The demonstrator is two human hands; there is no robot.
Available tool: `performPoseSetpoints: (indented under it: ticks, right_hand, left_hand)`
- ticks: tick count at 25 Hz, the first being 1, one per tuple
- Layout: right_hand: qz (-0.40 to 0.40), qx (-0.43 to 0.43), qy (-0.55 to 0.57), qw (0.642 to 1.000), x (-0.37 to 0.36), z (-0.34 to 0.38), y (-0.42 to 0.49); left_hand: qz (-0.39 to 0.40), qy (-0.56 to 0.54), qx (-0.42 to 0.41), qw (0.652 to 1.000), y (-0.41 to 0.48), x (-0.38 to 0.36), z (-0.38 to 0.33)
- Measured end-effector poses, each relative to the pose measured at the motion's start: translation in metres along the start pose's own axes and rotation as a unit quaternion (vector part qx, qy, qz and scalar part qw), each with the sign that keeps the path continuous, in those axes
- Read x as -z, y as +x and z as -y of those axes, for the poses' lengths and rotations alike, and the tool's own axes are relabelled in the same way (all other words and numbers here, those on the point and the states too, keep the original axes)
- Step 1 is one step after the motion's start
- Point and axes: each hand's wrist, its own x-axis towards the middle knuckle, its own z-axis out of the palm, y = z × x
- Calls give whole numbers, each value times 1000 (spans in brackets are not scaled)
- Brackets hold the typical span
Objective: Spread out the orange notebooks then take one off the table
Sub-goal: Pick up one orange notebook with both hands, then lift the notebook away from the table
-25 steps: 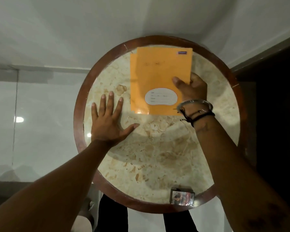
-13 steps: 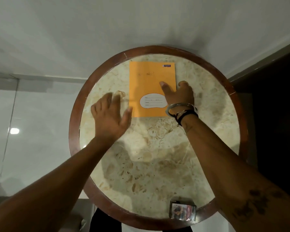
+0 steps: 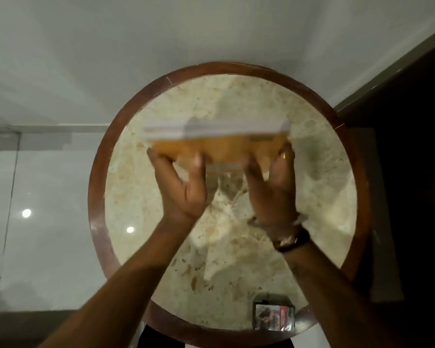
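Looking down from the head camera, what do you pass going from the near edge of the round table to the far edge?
Small printed box at the near rim, then bare marble top of the table, then the left hand and right hand side by side, then the blurred orange notebooks they hold.

The setting reads as a domestic or hospitality interior: a round marble-topped table (image 3: pixel 312 197) with a dark wood rim stands on glossy pale floor tiles (image 3: pixel 48 234) reflecting ceiling lights, beside a plain white wall (image 3: pixel 161 41) and dark doorway (image 3: pixel 417 146).
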Motion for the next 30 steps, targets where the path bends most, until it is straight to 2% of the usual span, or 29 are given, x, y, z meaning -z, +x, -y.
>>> performPoseSetpoints:
  ticks: [1, 3, 5, 6, 11, 16, 20, 23, 25, 26, 27, 28, 30]
  right_hand:
    - [13, 2, -10, 1000, 7, -10, -21]
    - [61, -49, -31, 996, 17, -34, -49]
    - [89, -89, -46, 991, 26, -49, -49]
    - [82, -101, -44, 990, 29, -54, -43]
    - [-70, -129, -74, 986, 70, -56, 26]
    - [-76, -225, -195, 952, 124, -78, 103]
    - [-78, -211, -277, 934, 131, -84, 113]
    - [-129, -202, -356, 903, 137, -74, 101]
    - [-152, -160, -351, 910, 143, -64, 68]
    - [-121, -117, -328, 930, 144, -60, 41]
    - [-56, -71, -312, 946, 146, -57, 7]
    - [26, -28, -323, 946, 149, -56, -29]
    - [191, 43, -383, 903, 157, -58, -105]
  left_hand:
    - [31, 35, -13, 999, -22, 7, 8]
    - [92, 81, 20, 992, -54, 20, 24]
    - [116, 86, 42, 989, -64, 19, 32]
    - [118, 88, 55, 988, -60, 15, 31]
    - [96, 204, 59, 972, -12, -68, 8]
    - [110, 244, 109, 957, 7, -155, 0]
    - [117, 367, 149, 910, 7, -169, 7]
    - [95, 413, 110, 899, 3, -163, -3]
    - [57, 443, 59, 893, 0, -138, -10]
    - [63, 470, 36, 880, 0, -117, -10]
    - [94, 496, 22, 863, 0, -91, -7]
    - [137, 518, 26, 844, 0, -63, -2]
    - [220, 539, 55, 812, -5, 0, 13]
